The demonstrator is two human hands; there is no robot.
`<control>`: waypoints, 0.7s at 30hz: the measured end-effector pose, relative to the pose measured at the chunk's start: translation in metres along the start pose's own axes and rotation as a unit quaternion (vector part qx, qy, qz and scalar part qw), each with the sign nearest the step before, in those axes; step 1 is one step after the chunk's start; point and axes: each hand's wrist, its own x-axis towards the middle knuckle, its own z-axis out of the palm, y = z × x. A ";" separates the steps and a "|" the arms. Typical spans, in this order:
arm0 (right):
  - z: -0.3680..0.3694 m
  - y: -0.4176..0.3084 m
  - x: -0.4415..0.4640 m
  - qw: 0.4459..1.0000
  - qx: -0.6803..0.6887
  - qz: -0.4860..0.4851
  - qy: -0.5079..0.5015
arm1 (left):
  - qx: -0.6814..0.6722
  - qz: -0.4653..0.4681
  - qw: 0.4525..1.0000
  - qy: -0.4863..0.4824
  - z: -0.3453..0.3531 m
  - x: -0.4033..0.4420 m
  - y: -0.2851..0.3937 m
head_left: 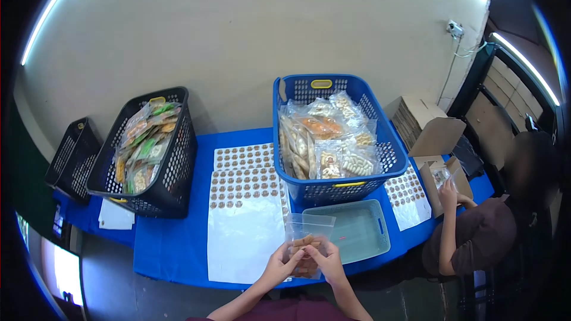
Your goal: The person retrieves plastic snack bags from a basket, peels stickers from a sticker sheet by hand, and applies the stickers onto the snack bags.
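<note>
A clear plastic bag (308,226) with brown pieces inside is held upright at the table's front edge. My left hand (282,264) grips its left side, and my right hand (326,259) grips its right side, with both thumbs on the front near the middle. The fingers behind the bag are partly hidden. Just behind and to the right of the bag lies a pale green tray (363,226). Left of my hands is a white sheet (244,238) with rows of round brown stickers on its upper part.
A blue basket (321,192) of filled bags stands behind the tray. Black baskets (187,172) are at the left. A smaller sticker sheet (410,211) lies to the right. A co-worker (482,232) handles a packet at an open cardboard box (431,187).
</note>
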 end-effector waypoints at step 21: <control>0.104 0.029 -0.045 0.994 0.059 0.091 0.013 | 0.106 0.028 0.994 0.001 -0.085 -0.039 0.053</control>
